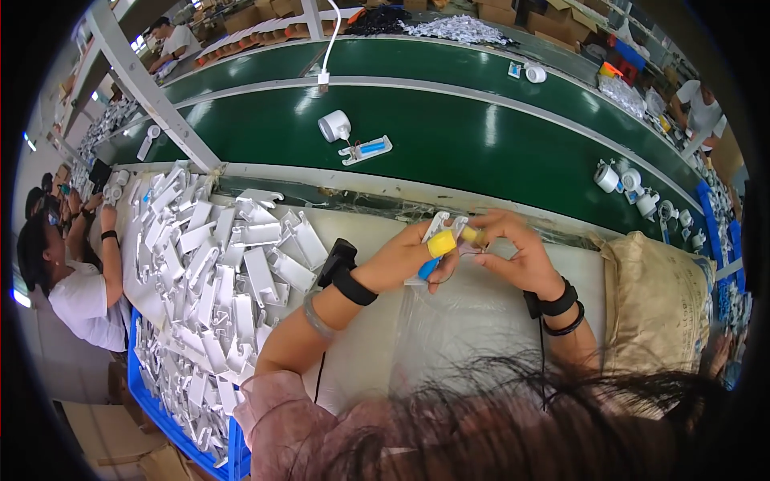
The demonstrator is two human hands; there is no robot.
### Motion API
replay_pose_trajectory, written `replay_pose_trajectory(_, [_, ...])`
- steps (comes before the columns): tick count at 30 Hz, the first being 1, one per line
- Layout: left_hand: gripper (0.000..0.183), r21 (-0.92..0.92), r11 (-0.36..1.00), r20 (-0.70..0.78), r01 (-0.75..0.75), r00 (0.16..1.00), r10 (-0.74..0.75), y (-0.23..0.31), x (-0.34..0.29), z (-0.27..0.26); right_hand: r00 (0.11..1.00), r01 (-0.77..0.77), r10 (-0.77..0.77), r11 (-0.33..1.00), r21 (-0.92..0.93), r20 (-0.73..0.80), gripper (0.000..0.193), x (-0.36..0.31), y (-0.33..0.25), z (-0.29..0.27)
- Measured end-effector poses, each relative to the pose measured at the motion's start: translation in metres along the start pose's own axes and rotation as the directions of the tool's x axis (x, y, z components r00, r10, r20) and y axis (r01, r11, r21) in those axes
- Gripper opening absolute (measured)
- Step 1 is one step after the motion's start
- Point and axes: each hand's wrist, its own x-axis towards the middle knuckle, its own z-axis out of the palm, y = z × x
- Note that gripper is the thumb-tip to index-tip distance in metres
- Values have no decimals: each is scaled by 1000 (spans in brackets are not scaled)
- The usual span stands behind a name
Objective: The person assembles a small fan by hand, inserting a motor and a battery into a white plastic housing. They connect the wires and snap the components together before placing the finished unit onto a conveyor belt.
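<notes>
At the left, a co-worker (83, 306) in a white top is beside the counter (361, 349); next come a blue crate (239, 450) and a heap of white casings (261, 272). Centrally, above the counter, the left hand (407, 256) grips a white housing (434, 228) with a blue cylinder (429, 268) showing below. Just beside it, the right hand (520, 250) curls thumb and fingers inward; blurred, so I cannot tell whether they pinch anything. A tan sack (659, 297) lies rightward.

Passable forward over the green belt (449, 148), but blocked leftward by heaped white parts (234, 255), rightward by a brown sack (659, 301).
</notes>
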Motion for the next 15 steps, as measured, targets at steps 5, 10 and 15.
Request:
replay_pose_trajectory(5, [22, 340, 940, -218, -24, 970, 104, -7, 6, -1, 943, -331, 295, 876, 350, 152, 25, -12, 0, -2])
replay_pose_trajectory(10, [20, 457, 887, -219, -73, 957, 192, -8, 2, 1, 839, -543, 334, 566, 621, 430, 20, -8, -7, -6])
replay_pose_trajectory(15, [28, 492, 867, -293, -78, 923, 249, -1, 0, 1, 813, -575, 332, 592, 565, 479, 11, -5, -5, -12])
